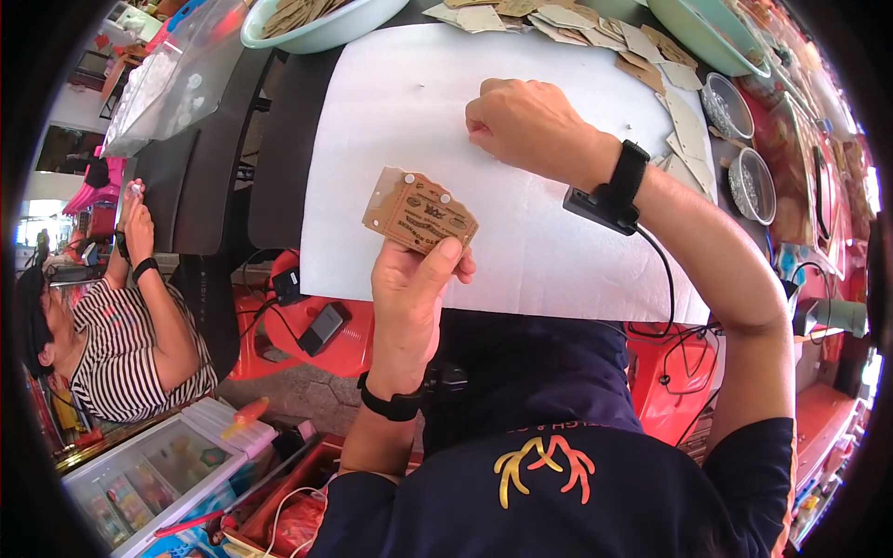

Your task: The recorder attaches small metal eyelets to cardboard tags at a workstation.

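Cardboard [419, 206], brown, printed and irregularly cut, is pinched low between thumb and fingers of the bare left hand [407, 288] over a white rectangular sheet [372, 102] — likely so its face is left uncovered — while whether anything is held in the curled, bare right hand [535, 123] cannot be told.

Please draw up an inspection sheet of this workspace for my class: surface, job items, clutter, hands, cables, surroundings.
Surface: white sheet on a dark table.
Job items: brown printed card bearing white round pieces; loose cards along the far and right edges.
Clutter: pale green basins at both far corners; two small clear bowls at right.
Hands: left hand grips the card; right hand curled over the sheet, contents hidden.
Cables: black cable running from the right wrist's device.
Surroundings: person in striped top at left; red plastic seat.
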Demonstrator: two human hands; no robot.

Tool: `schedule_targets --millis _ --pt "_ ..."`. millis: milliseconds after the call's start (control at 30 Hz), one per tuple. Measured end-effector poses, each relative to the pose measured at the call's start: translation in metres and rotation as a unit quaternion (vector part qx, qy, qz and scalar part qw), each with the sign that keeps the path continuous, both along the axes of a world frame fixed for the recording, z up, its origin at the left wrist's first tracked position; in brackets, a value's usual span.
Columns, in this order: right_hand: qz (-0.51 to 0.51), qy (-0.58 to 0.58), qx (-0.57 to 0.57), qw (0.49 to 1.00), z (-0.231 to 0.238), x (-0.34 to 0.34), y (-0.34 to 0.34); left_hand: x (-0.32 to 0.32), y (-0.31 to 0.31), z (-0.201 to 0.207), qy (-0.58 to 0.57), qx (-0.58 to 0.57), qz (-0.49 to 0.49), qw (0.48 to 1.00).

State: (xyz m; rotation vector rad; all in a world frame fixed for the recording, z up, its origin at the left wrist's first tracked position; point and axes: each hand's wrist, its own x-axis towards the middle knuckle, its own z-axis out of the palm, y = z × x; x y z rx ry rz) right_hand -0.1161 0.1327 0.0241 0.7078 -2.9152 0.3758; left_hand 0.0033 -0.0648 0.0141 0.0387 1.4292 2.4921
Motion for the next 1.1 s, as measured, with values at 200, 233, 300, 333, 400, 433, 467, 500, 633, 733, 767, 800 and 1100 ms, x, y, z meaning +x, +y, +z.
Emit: schedule_targets --millis 200,233,300,333,400,433,467,500,633,733,767,800,1100 --pt "0.049 0.059 0.023 0.997 -0.005 -0.001 -0.008 0.0 0.001 0.002 -0.006 -0.013 0.0 1.0" --pt "0.049 0.059 0.022 0.997 -0.006 -0.001 -0.007 -0.001 0.002 0.002 -0.006 -0.013 -0.001 1.0" --pt "0.039 0.052 -0.025 0.998 -0.006 0.001 -0.004 -0.003 0.004 0.002 0.001 -0.007 0.008 1.0" --pt "0.04 0.051 -0.027 0.998 -0.004 0.003 -0.003 -0.004 0.004 0.001 0.0 -0.009 0.008 1.0" --pt "0.044 0.056 -0.138 0.988 0.002 0.009 0.004 -0.007 0.004 -0.001 0.012 0.012 0.008 1.0" --pt "0.045 0.054 -0.14 0.988 0.012 0.015 0.004 -0.008 0.004 -0.002 0.009 0.01 0.009 1.0" --pt "0.014 -0.07 -0.211 0.975 0.027 0.026 0.004 -0.009 0.005 -0.001 0.01 0.014 0.007 1.0" --pt "-0.017 -0.193 -0.278 0.941 0.035 0.035 0.004 -0.009 0.006 -0.001 0.011 0.017 0.005 1.0" --pt "-0.056 -0.352 -0.39 0.849 0.045 0.068 0.01 -0.009 0.019 0.012 0.008 0.011 -0.002 1.0" --pt "-0.084 -0.433 -0.519 0.732 0.039 0.084 0.019 -0.008 0.03 0.018 0.007 0.003 -0.002 1.0" --pt "-0.079 -0.443 -0.55 0.704 0.037 0.088 0.022 -0.008 0.034 0.02 0.013 0.007 -0.008 1.0" --pt "-0.082 -0.441 -0.552 0.703 0.033 0.092 0.024 -0.008 0.036 0.021 0.019 0.011 -0.014 1.0" --pt "-0.047 -0.475 -0.695 0.537 0.024 0.112 0.037 -0.006 0.052 0.023 0.042 0.016 -0.042 0.998"
